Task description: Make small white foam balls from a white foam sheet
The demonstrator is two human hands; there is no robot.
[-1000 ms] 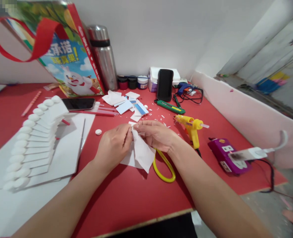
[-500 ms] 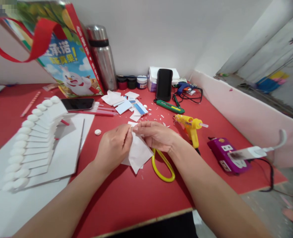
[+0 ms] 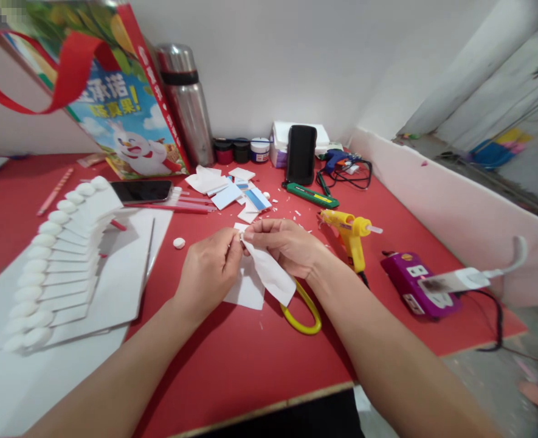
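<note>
Both hands meet over the middle of the table, fingertips together at the narrow twisted end of a thin white sheet of paper (image 3: 272,272). My left hand (image 3: 211,261) is closed, its thumb and forefinger pinching the tip of that sheet. My right hand (image 3: 287,246) is closed too, thumb and fingers gripping the sheet just beside the left fingertips. From there the sheet's loose end hangs toward the lower right. Another white sheet (image 3: 248,292) lies flat beneath. A yellow loop-shaped handle (image 3: 317,319) shows below my right hand; its other end is hidden.
Left stands a curved white stair-like model (image 3: 70,267) on white board (image 3: 123,280). White card scraps (image 3: 227,194) lie behind my hands, with a green utility knife (image 3: 312,194) nearby. To the right are a yellow glue gun (image 3: 349,234) and a purple power box (image 3: 417,286).
The loose end of the thin paper has swung to the right and narrowed, uncovering more of the sheet beneath. Both hands stay almost in place, still pinching.
</note>
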